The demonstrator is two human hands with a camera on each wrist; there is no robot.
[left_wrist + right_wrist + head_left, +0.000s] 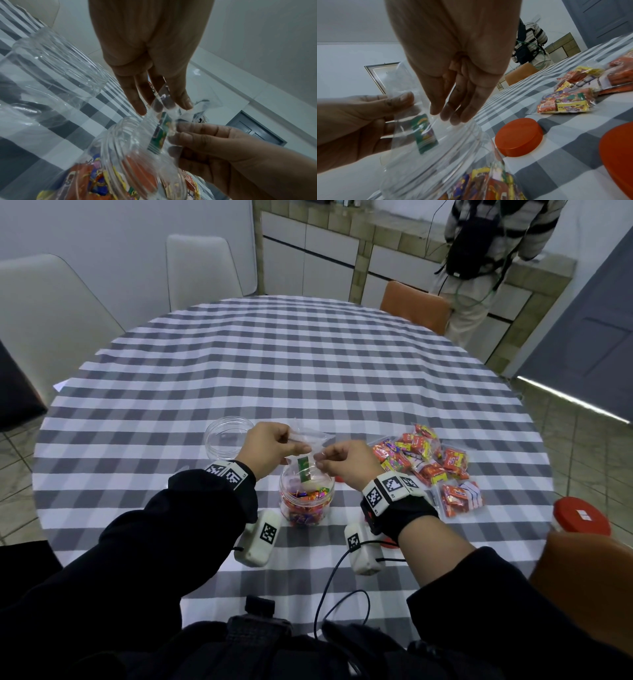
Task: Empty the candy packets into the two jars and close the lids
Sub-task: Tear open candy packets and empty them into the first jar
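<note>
From the head view, our left hand (270,447) and right hand (346,462) pinch the clear packet (306,451) over the candy jar (306,498) below them. Left wrist: one green candy (158,136) hangs inside. Right wrist: red lids (519,136) wait beside; next, shake it free.

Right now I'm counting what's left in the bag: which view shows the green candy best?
The right wrist view: the green candy shows large and unblocked through the clear bag. The left wrist view shows it blurrier, edge-on. The head view shows it tiny.
</note>
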